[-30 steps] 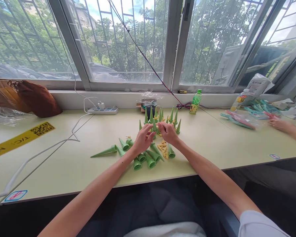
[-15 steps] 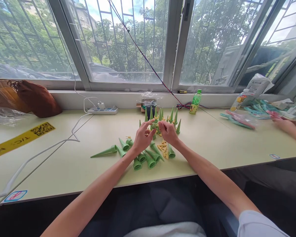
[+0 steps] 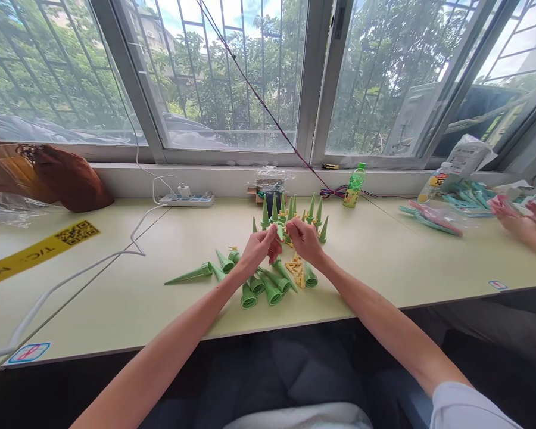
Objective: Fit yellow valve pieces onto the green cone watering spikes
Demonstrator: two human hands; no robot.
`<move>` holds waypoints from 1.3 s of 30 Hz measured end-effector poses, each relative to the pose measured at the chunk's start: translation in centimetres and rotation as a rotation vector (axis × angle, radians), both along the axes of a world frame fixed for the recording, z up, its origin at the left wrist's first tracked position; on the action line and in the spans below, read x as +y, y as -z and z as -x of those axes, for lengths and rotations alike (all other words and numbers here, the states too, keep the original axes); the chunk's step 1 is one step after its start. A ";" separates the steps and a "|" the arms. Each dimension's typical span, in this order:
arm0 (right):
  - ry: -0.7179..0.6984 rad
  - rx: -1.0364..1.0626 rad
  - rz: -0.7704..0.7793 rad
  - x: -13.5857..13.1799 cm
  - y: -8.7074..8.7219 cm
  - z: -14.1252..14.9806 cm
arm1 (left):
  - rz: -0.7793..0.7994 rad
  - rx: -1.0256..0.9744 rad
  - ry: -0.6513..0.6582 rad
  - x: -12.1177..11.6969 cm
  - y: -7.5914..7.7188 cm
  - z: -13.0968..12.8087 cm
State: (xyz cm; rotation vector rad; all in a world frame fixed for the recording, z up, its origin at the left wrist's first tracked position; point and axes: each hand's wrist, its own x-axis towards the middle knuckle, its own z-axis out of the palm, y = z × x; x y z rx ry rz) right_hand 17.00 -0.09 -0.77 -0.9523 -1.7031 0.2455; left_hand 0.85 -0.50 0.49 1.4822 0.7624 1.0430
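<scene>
My left hand (image 3: 259,247) is closed around a green plastic watering spike (image 3: 280,231), only part of which shows between the fingers. Right beside it, my right hand (image 3: 304,239) is curled in a pinch at the spike's side; whatever those fingers hold is hidden. Behind both hands, several green spikes (image 3: 318,210) stand points up, some with small yellow pieces at their bases. Nearer to me, more loose green spikes (image 3: 273,293) lie on their sides, open ends mostly toward me. Small yellow plastic pieces (image 3: 295,269) form a pile below my right hand.
A green-labelled bottle (image 3: 354,186) stands at the back, near a power strip (image 3: 190,200) with a white cable. The brown bag (image 3: 74,179) is at the far left. Another person's hands (image 3: 513,215) work at the right edge among teal and pink items (image 3: 435,217).
My left hand has turned and its fingers have closed in, tilting the green spike. My right hand stays nearly in place. At the right, the other person's hands have lifted and shifted.
</scene>
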 end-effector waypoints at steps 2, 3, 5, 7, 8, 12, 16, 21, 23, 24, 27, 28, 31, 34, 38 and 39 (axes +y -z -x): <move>-0.020 0.001 0.021 0.0 0.0 0.1 | 0.023 -0.018 0.027 0.0 0.0 0.0; -0.029 0.005 0.031 0.0 0.0 0.1 | 0.026 -0.023 0.038 0.1 0.1 0.1; -0.045 0.014 0.046 0.0 0.0 0.1 | 0.017 -0.022 0.052 0.2 0.2 0.2; -0.052 0.025 0.060 0.0 0.0 0.2 | -0.007 -0.015 0.049 0.3 0.3 0.3; -0.053 0.030 0.067 0.0 0.0 0.2 | -0.025 -0.010 0.042 0.2 0.3 0.3; -0.058 0.037 0.066 0.1 0.0 0.1 | -0.136 0.041 0.002 0.0 0.1 0.5; -0.057 0.030 0.068 0.2 0.0 0.0 | -0.214 0.080 -0.041 -0.1 0.1 0.6; -0.052 0.019 0.095 0.1 0.0 -0.1 | -0.279 0.087 -0.062 0.1 0.4 0.6; -0.053 0.013 0.099 0.1 -0.1 -0.1 | -0.299 0.089 -0.071 0.2 0.5 0.6; -0.054 0.012 0.099 0.1 -0.1 -0.1 | -0.311 0.090 -0.076 0.3 0.5 0.6; -0.049 0.007 0.095 0.1 -0.1 0.0 | -0.350 0.110 -0.099 0.4 0.7 0.6; -0.043 0.002 0.094 0.1 -0.1 0.0 | -0.356 0.119 -0.111 0.5 0.8 0.6; -0.027 -0.013 0.090 0.2 0.1 0.0 | -0.354 0.143 -0.139 0.7 1.0 0.6; -0.020 -0.024 0.093 0.1 0.1 0.0 | -0.356 0.149 -0.149 0.7 1.0 0.6; -0.030 -0.025 0.104 0.1 0.1 0.1 | -0.382 0.139 -0.159 0.5 0.8 0.6; -0.033 -0.025 0.102 0.1 0.1 0.1 | -0.391 0.139 -0.160 0.5 0.7 0.6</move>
